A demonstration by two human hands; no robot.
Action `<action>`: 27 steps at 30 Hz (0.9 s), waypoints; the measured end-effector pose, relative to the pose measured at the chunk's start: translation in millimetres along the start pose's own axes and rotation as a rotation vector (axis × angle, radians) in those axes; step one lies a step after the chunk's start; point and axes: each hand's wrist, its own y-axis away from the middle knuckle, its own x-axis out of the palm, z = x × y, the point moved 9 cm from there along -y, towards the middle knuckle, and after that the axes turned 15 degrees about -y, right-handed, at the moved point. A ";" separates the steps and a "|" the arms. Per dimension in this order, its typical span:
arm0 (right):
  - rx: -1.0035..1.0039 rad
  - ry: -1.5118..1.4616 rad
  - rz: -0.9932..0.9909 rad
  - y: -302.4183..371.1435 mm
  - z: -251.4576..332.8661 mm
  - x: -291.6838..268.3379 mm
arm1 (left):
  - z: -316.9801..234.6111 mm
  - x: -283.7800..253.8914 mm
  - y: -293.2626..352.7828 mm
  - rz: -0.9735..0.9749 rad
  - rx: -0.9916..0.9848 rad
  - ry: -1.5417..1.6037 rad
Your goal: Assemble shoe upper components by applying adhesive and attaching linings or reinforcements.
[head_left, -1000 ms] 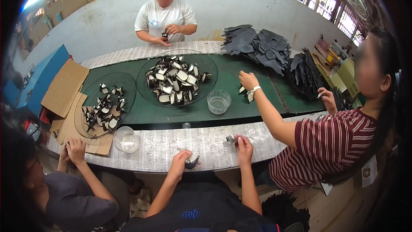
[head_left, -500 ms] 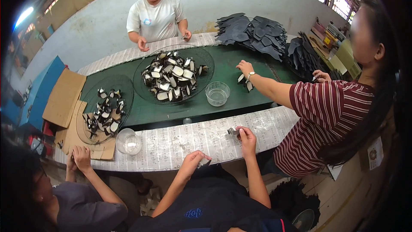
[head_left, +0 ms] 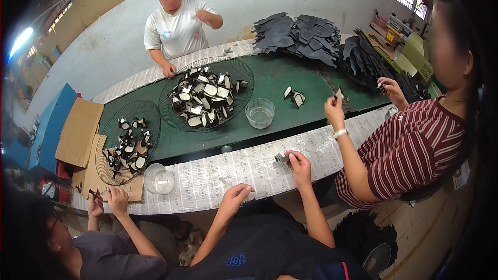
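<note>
My right hand [head_left: 300, 168] is closed over the covered table edge and pinches a small stack of grey pieces [head_left: 281, 159] between thumb and fingers. To its left, my left hand [head_left: 234, 198] is held at the table's near edge with its fingers drawn together. Whatever its fingertips may hold is too small or hidden to make out. Beyond my hands a clear round plastic tub [head_left: 260, 113] stands on the green table top [head_left: 218, 142]. A few small black-and-white pieces [head_left: 295, 97] lie to the right of that tub.
A large wire basket [head_left: 168, 116] holds heaped black-and-white pieces; a smaller basket [head_left: 155, 119] stands left on cardboard. Another clear tub [head_left: 158, 179] is near left. Dark sheets [head_left: 295, 36] are piled far right. Co-workers sit left and right; another person [head_left: 179, 26] is across the table.
The dark-and-light piece seen in my left hand is no longer visible there. My right hand stays put. The right co-worker's hand has drawn back from the table with a small piece.
</note>
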 end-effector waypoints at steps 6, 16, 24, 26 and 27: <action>0.002 -0.013 -0.003 -1.5 2.0 0.8 | 5.9 -9.9 0.8 -0.139 -0.049 0.117; 0.004 -0.064 -0.009 -0.5 5.3 3.6 | 12.5 -7.3 9.1 -0.102 -0.184 0.395; 0.013 -0.088 -0.003 -1.6 1.1 -0.1 | 15.1 17.8 22.6 0.054 -0.288 0.416; 0.028 -0.091 -0.001 -2.5 0.4 -3.4 | 30.0 37.4 35.8 0.221 -0.282 0.358; 0.044 -0.091 0.003 -2.2 -0.9 -2.5 | 32.6 47.0 45.3 0.291 -0.282 0.360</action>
